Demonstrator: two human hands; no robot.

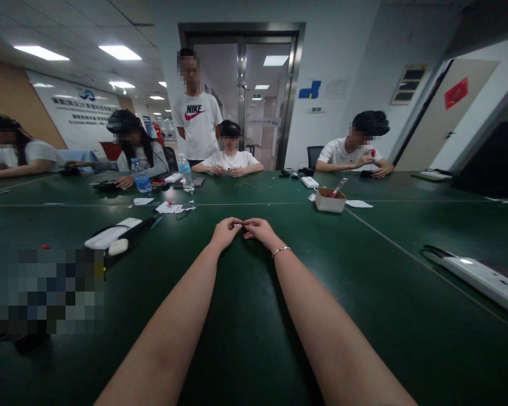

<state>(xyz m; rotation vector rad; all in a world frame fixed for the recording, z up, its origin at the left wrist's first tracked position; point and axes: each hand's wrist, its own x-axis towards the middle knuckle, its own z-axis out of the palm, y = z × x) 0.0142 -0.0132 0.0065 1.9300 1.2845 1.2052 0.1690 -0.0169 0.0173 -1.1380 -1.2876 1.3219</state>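
Both my arms stretch out over a dark green table (pixel 254 316). My left hand (pixel 226 231) and my right hand (pixel 258 229) meet fingertip to fingertip at the middle of the table. Both are closed in a pinch on a tiny pale thing (pixel 239 225) between them, too small to name. A thin bracelet (pixel 281 250) sits on my right wrist. Neither hand touches anything else.
A small cardboard box (pixel 330 199) with a red-tipped tool stands at the right back. White devices (pixel 112 235) lie to the left, paper scraps (pixel 169 207) and two water bottles (pixel 185 173) beyond. A long white device (pixel 482 277) lies at right. Several people sit around the far side; one stands.
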